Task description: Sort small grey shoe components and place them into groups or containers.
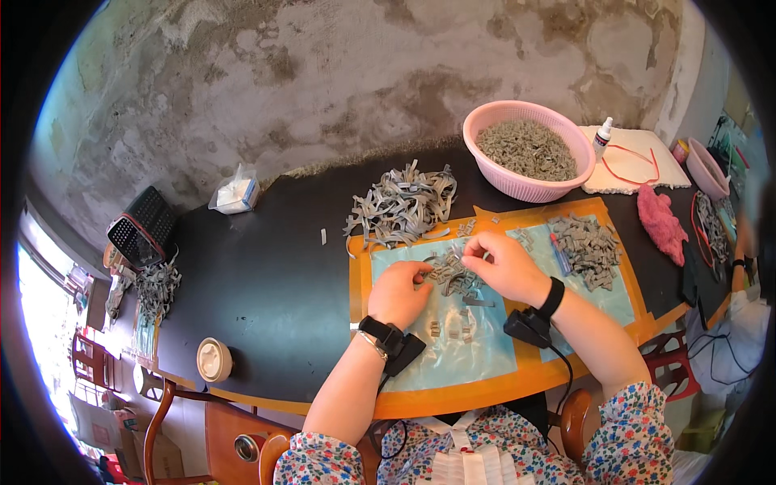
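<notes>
My left hand [402, 293] is at the left edge of a small heap of grey pieces [455, 275], thumb and fingertips drawn together. Across the heap, my right hand [505, 267] has its thumb and forefinger pinched just above the pieces. What either pinch holds is too small to make out. The heap lies on a light blue sheet [404, 364] edged with orange tape. Several small grey pieces [466, 334] lie in front of it. Each wrist wears a black band with a black box on it.
Behind the sheet is a tangle of grey strips [404, 202]. A pink basket [529, 190] full of grey pieces stands at the back right. On the right lie another grey pile [590, 250], a blue tube [561, 255] and a pink cloth [661, 225]. A cream cup [214, 360] stands front left.
</notes>
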Tool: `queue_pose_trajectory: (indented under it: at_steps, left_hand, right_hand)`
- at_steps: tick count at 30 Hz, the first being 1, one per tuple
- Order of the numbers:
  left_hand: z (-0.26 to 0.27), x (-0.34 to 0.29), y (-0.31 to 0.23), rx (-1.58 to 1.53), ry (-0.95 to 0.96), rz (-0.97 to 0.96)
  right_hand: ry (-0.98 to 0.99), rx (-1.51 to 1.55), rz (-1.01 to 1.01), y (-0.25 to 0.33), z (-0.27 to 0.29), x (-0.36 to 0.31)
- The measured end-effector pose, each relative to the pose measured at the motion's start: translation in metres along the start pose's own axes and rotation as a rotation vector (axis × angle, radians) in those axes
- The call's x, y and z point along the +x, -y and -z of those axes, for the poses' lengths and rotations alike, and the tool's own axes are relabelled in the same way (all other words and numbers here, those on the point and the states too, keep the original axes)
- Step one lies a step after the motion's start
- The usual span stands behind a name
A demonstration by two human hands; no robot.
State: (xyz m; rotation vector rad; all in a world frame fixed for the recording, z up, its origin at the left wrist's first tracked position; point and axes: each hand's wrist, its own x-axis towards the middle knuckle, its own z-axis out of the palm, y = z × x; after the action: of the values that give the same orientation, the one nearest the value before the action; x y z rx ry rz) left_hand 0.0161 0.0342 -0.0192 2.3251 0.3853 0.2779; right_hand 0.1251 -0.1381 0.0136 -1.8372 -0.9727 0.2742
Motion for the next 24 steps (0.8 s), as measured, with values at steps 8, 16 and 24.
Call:
queue_pose_trajectory:
  at_steps: [8, 16, 24]
  left_hand:
    - [-0.004, 0.004, -0.008, 0.15, 0.015, -0.027]
    - [-0.004, 0.004, -0.01, 0.064, 0.023, 0.046]
    - [-0.008, 0.002, -0.009, 0.065, 0.032, -0.014]
  right_hand:
    - [0.106, 0.247, -0.133, -0.014, 0.0, -0.025]
    - [0.202, 0.609, -0.236, -0.019, -0.001, -0.028]
    - [0.196, 0.627, -0.309, -0.014, 0.003, -0.03]
